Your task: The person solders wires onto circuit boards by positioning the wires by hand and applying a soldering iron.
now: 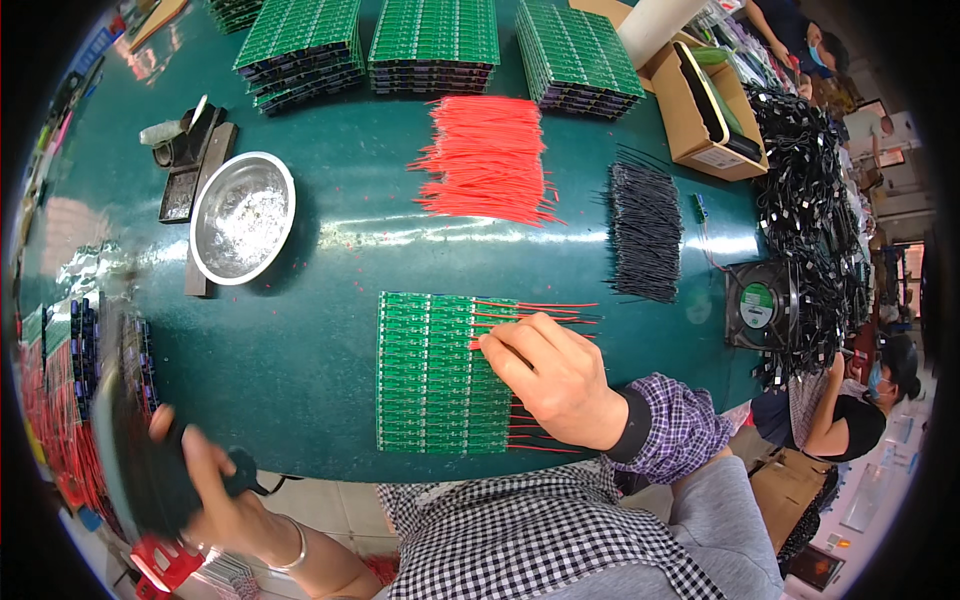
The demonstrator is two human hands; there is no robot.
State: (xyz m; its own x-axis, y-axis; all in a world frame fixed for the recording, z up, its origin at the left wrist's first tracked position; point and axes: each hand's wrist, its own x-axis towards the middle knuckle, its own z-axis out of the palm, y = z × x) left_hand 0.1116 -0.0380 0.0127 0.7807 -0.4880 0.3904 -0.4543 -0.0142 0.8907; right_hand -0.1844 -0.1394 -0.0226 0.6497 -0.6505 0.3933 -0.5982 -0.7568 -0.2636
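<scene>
A green circuit board panel (430, 375) lies flat on the table before me. Thin red and black wires (545, 450) stick out from its right edge. My right hand (550, 375) is over that edge, thumb and forefinger pinched at the tip of a short red wire (475, 345) on the board. Off to the left, past the table's near edge, my left hand (220, 490) is smeared by motion. Its fingers are around a dark, long object (150, 470), equally blurred, whose kind I cannot make out.
Behind the board lie a red wire pile (485, 160) and a black wire bundle (645, 230). A metal bowl (243, 220) rests on the left. Stacked boards (435, 45) line the back. Right: a fan (760, 305), black cables (815, 200), a carton (700, 120), people beyond.
</scene>
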